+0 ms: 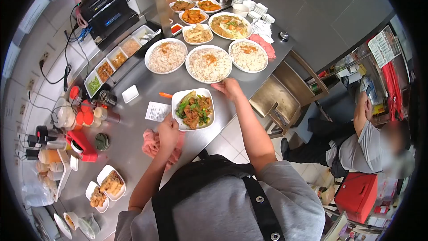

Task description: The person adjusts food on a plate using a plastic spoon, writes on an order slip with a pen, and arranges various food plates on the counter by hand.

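Your left hand [168, 131] is the nearer, its fingers pinching the left rim of the square plate [179, 96], which lies just right of them with no clear long axis. Beyond, your right hand [229, 89] meets the middle bowl's [190, 70] near rim; whether those fingers grip, I can't tell.

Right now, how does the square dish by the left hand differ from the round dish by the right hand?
Shape: the square dish has rounded corners; the round dish is circular.
Food: the square dish has brown chunks and greens; the round dish has pale rice with an orange-brown topping.
Place: the square dish is nearer the person's body; the round dish is farther out.
Shared: both are white and hold food.
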Demonstrator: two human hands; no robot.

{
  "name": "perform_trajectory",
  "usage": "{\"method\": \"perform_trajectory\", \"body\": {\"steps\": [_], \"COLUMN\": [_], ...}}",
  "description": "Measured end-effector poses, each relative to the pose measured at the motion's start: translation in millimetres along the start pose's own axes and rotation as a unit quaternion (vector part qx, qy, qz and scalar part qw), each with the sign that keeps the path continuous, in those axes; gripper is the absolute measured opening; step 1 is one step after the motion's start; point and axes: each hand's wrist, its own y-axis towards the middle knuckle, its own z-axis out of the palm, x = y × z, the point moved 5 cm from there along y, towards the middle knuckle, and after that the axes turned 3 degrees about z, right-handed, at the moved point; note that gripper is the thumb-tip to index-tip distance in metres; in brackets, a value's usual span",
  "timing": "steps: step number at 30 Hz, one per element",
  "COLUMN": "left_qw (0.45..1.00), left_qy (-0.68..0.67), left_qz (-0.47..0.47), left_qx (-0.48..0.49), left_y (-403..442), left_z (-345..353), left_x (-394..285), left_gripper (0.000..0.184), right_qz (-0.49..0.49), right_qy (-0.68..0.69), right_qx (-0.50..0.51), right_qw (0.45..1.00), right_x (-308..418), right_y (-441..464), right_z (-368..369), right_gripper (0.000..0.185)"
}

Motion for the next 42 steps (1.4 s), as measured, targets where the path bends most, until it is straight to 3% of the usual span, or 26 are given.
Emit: {"method": "perform_trajectory", "body": {"steps": [2, 3, 5, 6, 9, 14, 16, 20, 21, 23, 26, 27, 31, 35, 38, 39, 42], "left_qw": [0.999, 0.995, 0.984, 0.987, 0.989, 0.983, 0.983, 0.996, 0.993, 0.982, 0.995, 0.988, 0.964, 0.982, 0.971, 0.954, 0.966], "left_qy": [-0.033, -0.085, -0.153, -0.134, -0.096, -0.115, -0.128, -0.01, -0.039, -0.096, -0.011, -0.085, -0.177, -0.085, -0.105, -0.174, -0.047], "left_qz": [-0.024, -0.054, -0.069, -0.065, -0.071, -0.111, -0.115, -0.08, -0.108, -0.162, -0.083, -0.094, -0.157, -0.126, -0.149, -0.182, -0.171], "left_qx": [0.013, 0.024, 0.062, 0.067, 0.087, 0.093, 0.071, 0.024, 0.007, -0.03, -0.061, -0.086, -0.119, -0.115, -0.155, -0.162, -0.186], "left_y": [0, -1, -1, -1, 2, -5, -13, -18, -17, -6, 11, 15, 34, 53, 63, 63, 68], "left_z": [16, 28, 42, 49, 66, 71, 67, 41, 33, 14, 8, 11, 21, 54, 65, 66, 60], "left_x": [-6, -1, -2, 0, 0, -1, 10, 17, 6, -22, -2, 9, 7, 49, 40, 29, 13], "left_gripper": [0.035, 0.035, 0.034, 0.034, 0.035, 0.039, 0.037, 0.036, 0.035, 0.035, 0.034, 0.03, 0.031, 0.031, 0.032, 0.032, 0.03], "right_qz": [0.018, 0.012, -0.074, -0.118, -0.106, -0.097, -0.031, 0.031, 0.04, 0.001, -0.019, -0.018, -0.023, -0.054, -0.057, -0.05, -0.032], "right_qy": [-0.007, 0.012, 0.07, 0.098, 0.052, 0.086, 0.054, -0.098, -0.12, -0.097, -0.104, -0.117, -0.145, -0.074, -0.023, -0.008, 0.01], "right_qx": [-0.031, -0.11, -0.111, -0.111, -0.152, -0.146, -0.157, 0.028, 0.067, 0.033, -0.034, -0.037, -0.064, -0.033, 0.0, 0.001, 0.006], "right_qw": [0.999, 0.994, 0.989, 0.982, 0.981, 0.981, 0.986, 0.994, 0.99, 0.995, 0.994, 0.992, 0.987, 0.995, 0.998, 0.999, 0.999], "right_x": [16, 27, 50, 59, 78, 82, 68, 26, 20, 5, 6, 10, 14, 20, 12, 8, -4], "right_y": [10, 18, 49, 57, 54, 56, 41, 20, 16, 27, 28, 26, 39, 41, 39, 36, 7], "right_z": [-33, -53, -93, -107, -118, -152, -144, -64, -40, -21, -10, -10, -21, -26, -31, -32, -25], "right_gripper": [0.037, 0.037, 0.035, 0.035, 0.034, 0.034, 0.038, 0.036, 0.035, 0.035, 0.036, 0.035, 0.035, 0.034, 0.035, 0.036, 0.037]}}
